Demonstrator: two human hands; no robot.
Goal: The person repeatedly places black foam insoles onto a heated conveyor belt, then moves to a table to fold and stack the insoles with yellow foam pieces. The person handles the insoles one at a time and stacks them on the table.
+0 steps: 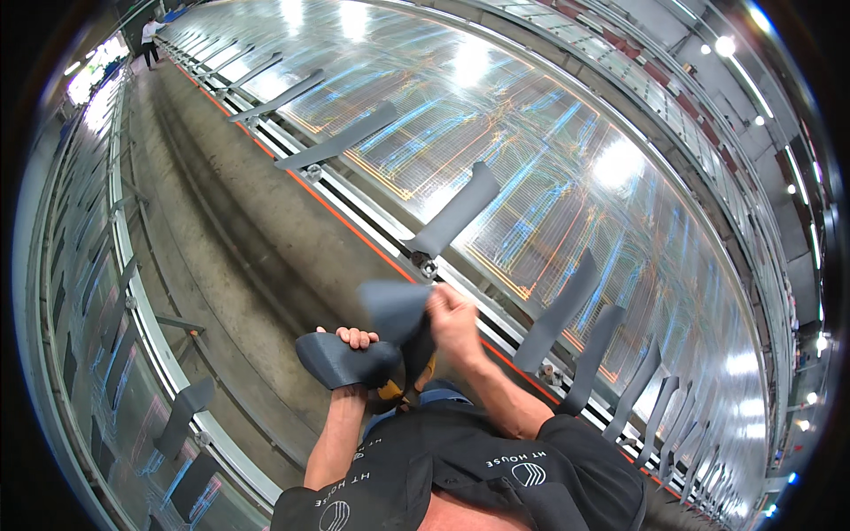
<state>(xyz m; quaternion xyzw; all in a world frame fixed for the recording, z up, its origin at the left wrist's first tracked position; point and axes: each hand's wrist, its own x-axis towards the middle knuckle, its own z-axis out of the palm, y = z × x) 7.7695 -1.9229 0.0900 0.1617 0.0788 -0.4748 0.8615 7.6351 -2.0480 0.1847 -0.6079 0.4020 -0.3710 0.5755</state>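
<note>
My left hand (358, 337) is closed on a dark grey curved strip (348, 361), with the fingertips showing over its upper edge. The strip looks thin and bends around the hand. To the right of it, my right hand (453, 320) is closed at the edge of a lighter grey sheet-like strip (396, 307), which is smeared by motion. Whether the two grey pieces are joined I cannot tell. Both hands are in front of my body, beside the orange-red edge line (381, 252) of a long table.
A long table (549, 186) with a shiny surface and coloured line patterns runs along the right. Grey strips (459, 211) hang over its metal rail at intervals. A second patterned table (133, 416) is at left, across the aisle floor (239, 230). A person (150, 42) stands far off.
</note>
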